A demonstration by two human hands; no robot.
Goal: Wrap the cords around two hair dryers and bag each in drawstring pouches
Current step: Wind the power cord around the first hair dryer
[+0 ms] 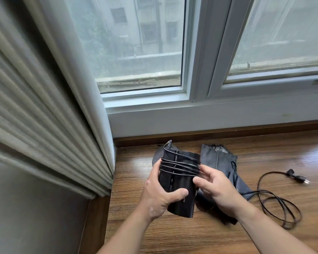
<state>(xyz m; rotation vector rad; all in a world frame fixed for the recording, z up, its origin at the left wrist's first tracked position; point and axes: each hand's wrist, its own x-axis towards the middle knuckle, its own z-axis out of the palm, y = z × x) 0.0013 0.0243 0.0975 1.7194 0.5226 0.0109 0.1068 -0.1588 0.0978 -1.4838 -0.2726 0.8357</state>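
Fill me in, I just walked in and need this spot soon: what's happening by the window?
A person is wrapping a cord around a black hair dryer. The left hand grips the dryer's body while the right hand guides the cord at its side. Several turns are on. A loose length of cord and a plug lie on the wooden surface. A grey drawstring pouch lies behind, and nothing is bagged yet.

Home interior, reading as a residential flat. White-framed sliding window (200, 52) is standing beyond the fingers (209, 171), showing an apartment block (145, 24) outside. Heavy pleated curtain (35, 107) is hanging to the left of the fingers. Wood-grain sill (264, 151) is spreading beneath them.
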